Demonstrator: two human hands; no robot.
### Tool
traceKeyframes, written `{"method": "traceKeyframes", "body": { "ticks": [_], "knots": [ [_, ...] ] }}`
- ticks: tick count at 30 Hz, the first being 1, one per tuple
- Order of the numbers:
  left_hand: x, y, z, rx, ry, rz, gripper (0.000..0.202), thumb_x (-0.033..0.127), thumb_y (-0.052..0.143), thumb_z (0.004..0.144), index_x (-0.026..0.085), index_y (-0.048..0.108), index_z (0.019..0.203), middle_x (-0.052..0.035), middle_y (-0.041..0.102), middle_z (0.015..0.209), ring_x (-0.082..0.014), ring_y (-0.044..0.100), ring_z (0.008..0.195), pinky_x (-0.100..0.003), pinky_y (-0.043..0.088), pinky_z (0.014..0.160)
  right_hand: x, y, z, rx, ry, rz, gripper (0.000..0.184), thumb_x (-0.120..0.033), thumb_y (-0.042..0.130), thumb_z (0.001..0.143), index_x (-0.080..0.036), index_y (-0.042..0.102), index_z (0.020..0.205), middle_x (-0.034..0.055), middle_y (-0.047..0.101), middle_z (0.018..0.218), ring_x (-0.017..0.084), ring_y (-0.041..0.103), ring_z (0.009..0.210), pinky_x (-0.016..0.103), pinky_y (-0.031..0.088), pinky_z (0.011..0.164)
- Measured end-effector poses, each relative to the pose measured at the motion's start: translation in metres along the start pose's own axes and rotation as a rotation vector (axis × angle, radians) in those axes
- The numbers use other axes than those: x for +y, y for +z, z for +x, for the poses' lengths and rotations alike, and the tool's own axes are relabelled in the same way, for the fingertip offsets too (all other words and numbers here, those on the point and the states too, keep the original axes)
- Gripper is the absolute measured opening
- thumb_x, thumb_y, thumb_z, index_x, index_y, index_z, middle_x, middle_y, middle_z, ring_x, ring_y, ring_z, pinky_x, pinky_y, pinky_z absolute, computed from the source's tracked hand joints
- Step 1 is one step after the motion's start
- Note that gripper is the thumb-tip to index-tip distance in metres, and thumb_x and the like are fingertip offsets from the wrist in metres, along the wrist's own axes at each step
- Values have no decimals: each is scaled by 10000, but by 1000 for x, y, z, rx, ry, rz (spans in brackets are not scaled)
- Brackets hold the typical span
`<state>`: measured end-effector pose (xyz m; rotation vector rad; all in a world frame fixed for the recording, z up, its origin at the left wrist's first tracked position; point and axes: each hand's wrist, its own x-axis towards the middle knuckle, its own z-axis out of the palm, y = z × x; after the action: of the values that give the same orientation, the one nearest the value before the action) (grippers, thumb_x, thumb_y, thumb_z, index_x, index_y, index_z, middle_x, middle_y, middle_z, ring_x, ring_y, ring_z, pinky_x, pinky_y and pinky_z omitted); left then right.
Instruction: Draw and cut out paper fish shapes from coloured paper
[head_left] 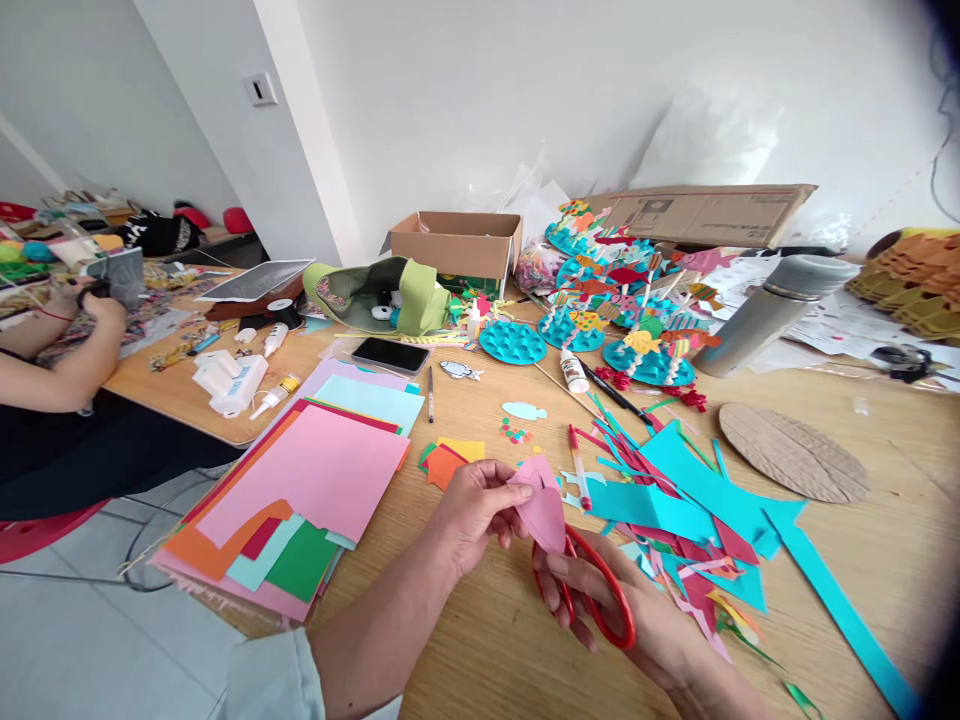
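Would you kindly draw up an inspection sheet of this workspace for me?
Surface: wooden table, partly covered with paper.
Items in hand: pink paper piece and red-handled scissors.
Clutter: turquoise scraps on the right, stacked coloured sheets on the left, grey flask farther back.
Hands: left hand pinches the pink paper piece; right hand holds the red-handled scissors, blades mostly hidden.
Cables: thin dark cord at the upper right edge.
Surroundings: another person's arm at left; open cardboard box near the wall.

Scissors (628, 622) partly hidden, co-worker (71, 378) cut off left
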<state>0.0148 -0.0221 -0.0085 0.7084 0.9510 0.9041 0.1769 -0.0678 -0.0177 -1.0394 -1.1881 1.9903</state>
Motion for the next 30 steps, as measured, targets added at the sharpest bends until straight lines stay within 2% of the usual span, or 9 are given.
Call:
{"method": "traceKeyframes", "body": {
  "ticks": [5, 10, 16, 23, 30],
  "knots": [
    [4, 1, -1, -10, -19, -28, 310, 336, 768, 568, 147, 556, 693, -2, 596, 527, -91, 534, 408, -149, 326, 320, 0, -3, 0, -57, -13, -7, 421, -531, 696, 755, -141, 554, 828, 5, 571, 654, 92, 517, 515, 154, 412, 370],
    [4, 2, -2, 16, -5, -4, 303, 332, 757, 555, 147, 561, 694, -4, 597, 524, -103, 547, 408, -154, 348, 319, -1, -4, -1, -24, 4, -63, 442, -544, 707, 740, -143, 555, 848, -10, 561, 628, 76, 490, 482, 143, 388, 364],
    [1, 0, -1, 35, 20, 90, 283, 363, 701, 606, 127, 601, 727, -20, 607, 560, -91, 531, 400, -149, 310, 303, -3, -3, 0, -3, 37, -83, 471, -591, 665, 757, -145, 550, 856, -17, 553, 613, 61, 464, 457, 131, 348, 355],
    [2, 2, -3, 89, 63, 207, 240, 366, 658, 618, 158, 538, 633, -1, 569, 525, -84, 494, 397, -154, 292, 299, -3, -4, 1, -11, 44, -78, 472, -621, 612, 783, -155, 549, 831, -17, 553, 612, 64, 458, 452, 131, 322, 344],
    [0, 1, -2, 139, 81, 252, 240, 371, 655, 651, 169, 527, 628, 29, 519, 468, -83, 479, 393, -161, 278, 312, -3, -5, 0, -17, 82, -94, 416, -531, 722, 726, -157, 557, 796, -16, 568, 615, 63, 472, 470, 136, 313, 368]
  ]
}}
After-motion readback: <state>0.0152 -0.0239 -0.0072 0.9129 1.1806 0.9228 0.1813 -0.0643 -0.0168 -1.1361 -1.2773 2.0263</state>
